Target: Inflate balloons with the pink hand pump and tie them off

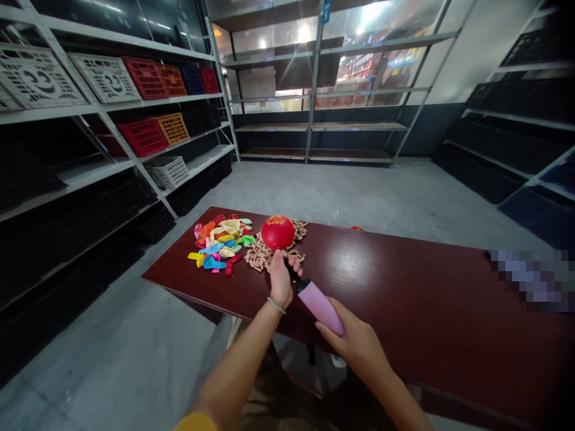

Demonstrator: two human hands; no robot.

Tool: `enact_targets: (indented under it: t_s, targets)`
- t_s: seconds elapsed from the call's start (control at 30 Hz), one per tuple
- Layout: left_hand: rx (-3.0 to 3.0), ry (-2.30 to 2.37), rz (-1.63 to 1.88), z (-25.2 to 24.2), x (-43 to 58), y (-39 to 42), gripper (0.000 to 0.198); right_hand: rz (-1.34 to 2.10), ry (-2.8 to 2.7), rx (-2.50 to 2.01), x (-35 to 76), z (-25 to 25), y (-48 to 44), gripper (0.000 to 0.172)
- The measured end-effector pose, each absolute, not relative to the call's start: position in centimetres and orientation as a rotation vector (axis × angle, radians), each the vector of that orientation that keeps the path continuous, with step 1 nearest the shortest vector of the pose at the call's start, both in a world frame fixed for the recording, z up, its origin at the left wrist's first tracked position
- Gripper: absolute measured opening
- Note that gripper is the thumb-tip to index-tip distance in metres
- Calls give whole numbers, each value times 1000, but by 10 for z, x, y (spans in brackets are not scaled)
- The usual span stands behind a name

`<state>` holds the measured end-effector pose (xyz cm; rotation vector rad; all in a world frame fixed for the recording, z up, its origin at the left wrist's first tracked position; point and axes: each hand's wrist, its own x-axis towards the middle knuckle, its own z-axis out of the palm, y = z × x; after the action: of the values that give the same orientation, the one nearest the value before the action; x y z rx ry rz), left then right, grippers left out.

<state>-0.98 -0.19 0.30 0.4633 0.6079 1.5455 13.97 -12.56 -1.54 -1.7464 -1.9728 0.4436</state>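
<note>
A person stands at a dark red table point(404, 287). The left hand point(281, 278) is closed around the neck of a partly inflated red balloon point(278, 231), which sits just above the fingers. The right hand point(354, 341) wraps the rear end of a pink pump point(320, 304), its nozzle pointing into the left hand. Loose balloons point(220, 242) and tan strings point(265, 254) lie just beyond.
</note>
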Motion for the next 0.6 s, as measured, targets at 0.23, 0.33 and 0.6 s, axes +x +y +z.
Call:
enact_targets:
  t_s: [0.23,0.33,0.6]
  targets:
    - [434,616,1646,19,-43,28,25,397,-2039,-1665,175,-22,-156,52]
    - [419,583,1669,25,-56,39,24,363,-2050,-1684,190,-23,-166,53]
    - [407,602,1638,13,-33,21,23,462,-2010,-1794,162,-8,-142,52]
